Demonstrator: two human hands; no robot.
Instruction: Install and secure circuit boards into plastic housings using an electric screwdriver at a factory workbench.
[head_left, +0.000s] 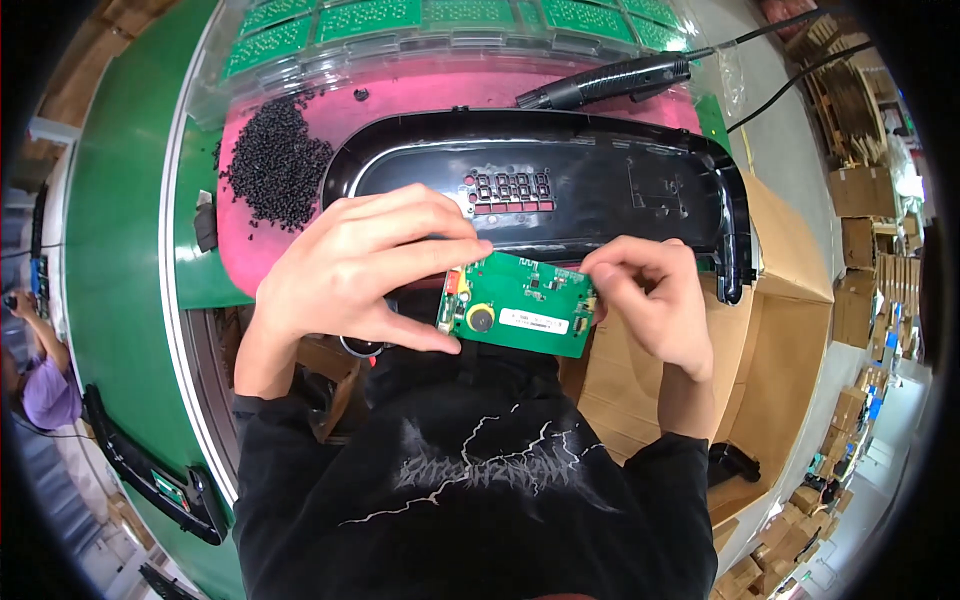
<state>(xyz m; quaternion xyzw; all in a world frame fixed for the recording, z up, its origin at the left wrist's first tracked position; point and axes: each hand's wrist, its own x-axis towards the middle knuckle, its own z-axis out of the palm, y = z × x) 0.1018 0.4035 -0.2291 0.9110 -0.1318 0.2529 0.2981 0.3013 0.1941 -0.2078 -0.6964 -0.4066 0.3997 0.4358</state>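
Between my two hands is a green circuit board, tilted a little, with a white label strip, a round yellow-rimmed part and small connectors. My left hand grips its left end, thumb below and fingers above. At its right end, my right hand pinches the edge near a connector. Just beyond the board lies a glossy black plastic panel, its inner side up, with digit-shaped cutouts and raised walls. My left fingers overlap the panel's near edge in the view.
A heap of small black screws lies on the pink mat. Behind the panel rests a black electric screwdriver with a cable. Clear trays hold several green boards. An open cardboard box stands right; another black panel lies left.
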